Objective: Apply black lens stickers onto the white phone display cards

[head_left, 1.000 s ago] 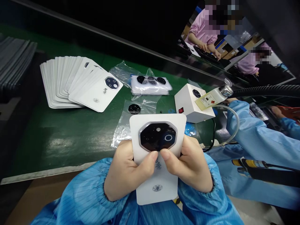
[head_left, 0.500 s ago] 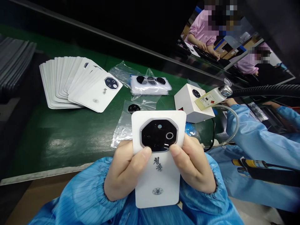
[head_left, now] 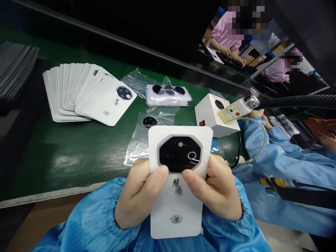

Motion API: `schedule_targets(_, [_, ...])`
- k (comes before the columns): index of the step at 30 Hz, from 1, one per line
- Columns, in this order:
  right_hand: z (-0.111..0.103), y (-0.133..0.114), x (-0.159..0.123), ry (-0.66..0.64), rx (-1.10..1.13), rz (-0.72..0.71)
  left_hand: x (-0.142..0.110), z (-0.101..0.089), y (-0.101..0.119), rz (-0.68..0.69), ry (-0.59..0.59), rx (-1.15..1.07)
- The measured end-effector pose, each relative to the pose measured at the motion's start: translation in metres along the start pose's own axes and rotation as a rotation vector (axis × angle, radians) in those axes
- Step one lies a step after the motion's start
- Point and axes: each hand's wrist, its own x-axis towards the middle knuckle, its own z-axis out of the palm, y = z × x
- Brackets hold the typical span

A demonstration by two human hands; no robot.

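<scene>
A white phone back cover (head_left: 176, 203) stands upright between my hands, its printed side facing me. Set in its upper part is a black octagonal camera lens plate (head_left: 181, 154) inside a silvery rim. My left hand (head_left: 140, 192) is closed on the cover's left edge, thumb at the plate's lower left corner. On the opposite edge my right hand (head_left: 216, 187) grips too, with its thumb pressed just under the plate's lower edge. The other fingers of both hands are hidden behind the cover. Beyond it, a loose black lens plate (head_left: 149, 121) lies on a clear plastic bag (head_left: 136, 147).
Fanned white back covers (head_left: 102, 105) lie on the green bench (head_left: 86, 150). Behind are bagged lens plates (head_left: 168, 96). A white box (head_left: 210, 113) and a pump bottle (head_left: 236, 110) stand right, near a black hose (head_left: 296, 101). A co-worker's blue sleeve (head_left: 262, 140) is close by.
The cover has come slightly lower and nearer. My right thumb has slid left along the plate's lower edge. At right, the co-worker's arm has shifted.
</scene>
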Motion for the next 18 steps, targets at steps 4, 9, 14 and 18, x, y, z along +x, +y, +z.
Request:
schedule_targets(4, [-0.001,0.002,0.000,0.019,0.017,0.005,-0.001,0.001,0.000,-0.017,0.003,-0.024])
schedule_targets(9, [-0.002,0.001,0.001,-0.006,0.072,-0.005,-0.004,0.003,-0.001,-0.031,0.033,-0.012])
schedule_targets(14, [-0.002,-0.002,-0.002,-0.017,0.041,-0.008,-0.007,0.003,-0.001,0.017,0.044,0.055])
schedule_targets(18, [-0.005,-0.003,-0.005,-0.002,0.006,-0.032,-0.011,0.002,-0.008,0.071,0.045,0.013])
